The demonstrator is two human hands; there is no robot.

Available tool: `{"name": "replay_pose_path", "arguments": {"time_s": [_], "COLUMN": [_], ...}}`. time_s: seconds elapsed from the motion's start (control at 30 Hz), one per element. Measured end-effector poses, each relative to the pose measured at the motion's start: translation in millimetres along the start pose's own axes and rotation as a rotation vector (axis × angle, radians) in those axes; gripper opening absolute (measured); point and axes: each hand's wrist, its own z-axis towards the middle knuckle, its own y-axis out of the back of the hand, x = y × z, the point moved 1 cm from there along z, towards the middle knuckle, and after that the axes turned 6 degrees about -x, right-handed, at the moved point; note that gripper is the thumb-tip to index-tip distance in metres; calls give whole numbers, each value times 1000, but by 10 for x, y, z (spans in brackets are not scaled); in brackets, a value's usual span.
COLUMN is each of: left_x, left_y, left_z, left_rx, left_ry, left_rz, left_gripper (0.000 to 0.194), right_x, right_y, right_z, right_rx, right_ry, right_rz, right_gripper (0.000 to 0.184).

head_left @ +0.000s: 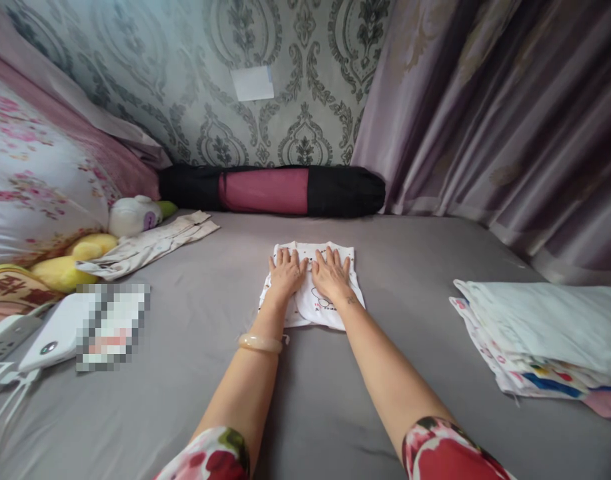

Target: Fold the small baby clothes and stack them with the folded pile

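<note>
A small white printed garment (325, 315), folded into a rough square, lies on the grey bed sheet (205, 280) in front of me. My left hand (287, 272) rests flat on its upper left part, fingers spread and pointing away. Beside it, my right hand (331, 272) presses flat on the upper right part, fingers also spread. The thumbs are close together near the garment's middle. Dark lettering and a drawn figure show below my right hand. What kind of garment it is, I cannot tell.
To the right lies a stack of folded clothes (550, 327). On the left are a patterned cloth (155, 247), yellow and white plush toys (130, 217), a white device (60, 330) and a power strip (10, 337) with cables. A black and pink long bag (265, 191) lies along the wall.
</note>
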Motion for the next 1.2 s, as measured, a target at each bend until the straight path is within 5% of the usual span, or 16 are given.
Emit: {"name": "replay_pose_path", "arguments": {"time_s": [0.33,0.5,0.6,0.73,0.87,1.03,1.2], "left_x": [7,31,104,240,396,600,802], "left_y": [-34,201,437,665,695,654,735], "left_z": [-74,-8,-35,-312,-699,-1002,-1143], "left_rx": [-112,121,120,79,92,87,153], "left_ry": [-47,-53,-56,-165,-374,-504,-591], "left_rz": [56,-55,-85,-117,-98,-103,-168], "left_gripper": [59,55,56,53,48,50,27], "right_x": [-12,-124,-193,-263,-334,-439,-570], "right_y": [-52,89,222,397,502,530,600], "right_z": [-4,-60,-297,-755,-1108,-1299,-1363], "right_rx": [-40,147,177,259,302,186,97], "right_ry": [23,78,161,330,475,606,651], "right_rz": [-14,107,154,144,89,23,-3], "right_gripper": [54,61,59,56,55,48,39]}}
